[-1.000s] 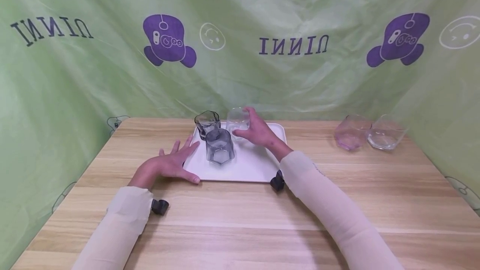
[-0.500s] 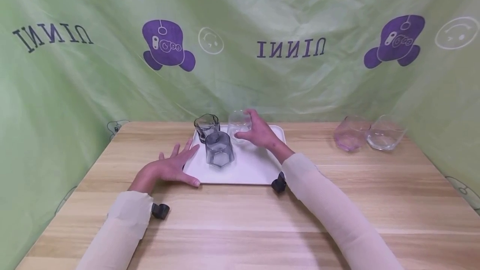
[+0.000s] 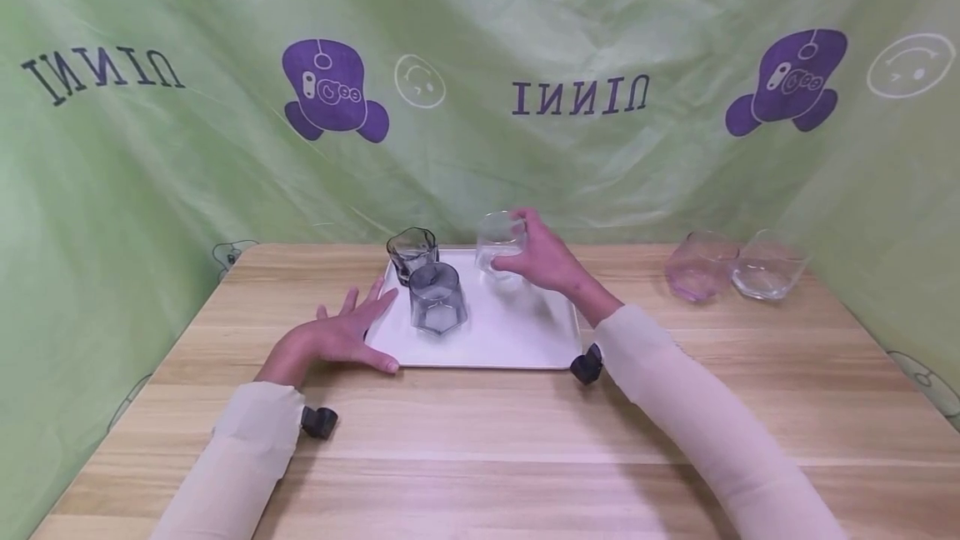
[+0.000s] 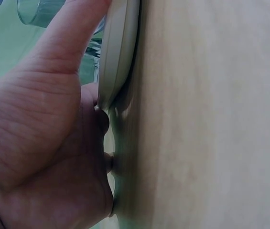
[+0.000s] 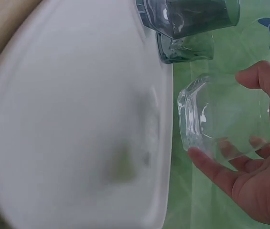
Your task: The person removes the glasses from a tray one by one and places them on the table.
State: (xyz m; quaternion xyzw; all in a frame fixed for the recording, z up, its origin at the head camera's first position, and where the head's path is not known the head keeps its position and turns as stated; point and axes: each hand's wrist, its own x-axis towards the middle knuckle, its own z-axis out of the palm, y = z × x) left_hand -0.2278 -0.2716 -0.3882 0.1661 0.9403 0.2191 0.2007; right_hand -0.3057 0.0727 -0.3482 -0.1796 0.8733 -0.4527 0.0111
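My right hand (image 3: 551, 257) grips a clear drinking glass (image 3: 497, 233) around its side, over the back of a white tray (image 3: 502, 340). In the right wrist view, a strip of green shows between the base of that glass (image 5: 192, 114) and the tray (image 5: 77, 119). A grey hexagonal glass (image 3: 438, 302) stands on the tray's left half. Behind it, close to the back left corner, is a dark smoky glass (image 3: 412, 250) with a wavy rim. My left hand (image 3: 337, 336) rests with spread fingers against the tray's left side, its thumb along the front corner.
A pinkish glass (image 3: 697, 269) and another clear glass (image 3: 768, 269) stand side by side at the back right of the wooden table (image 3: 480, 457). A green printed curtain (image 3: 465, 165) hangs right behind the table's back edge.
My right hand has moved right and slightly up with the clear glass, away from the other two glasses on the tray. The left hand keeps its place at the tray.
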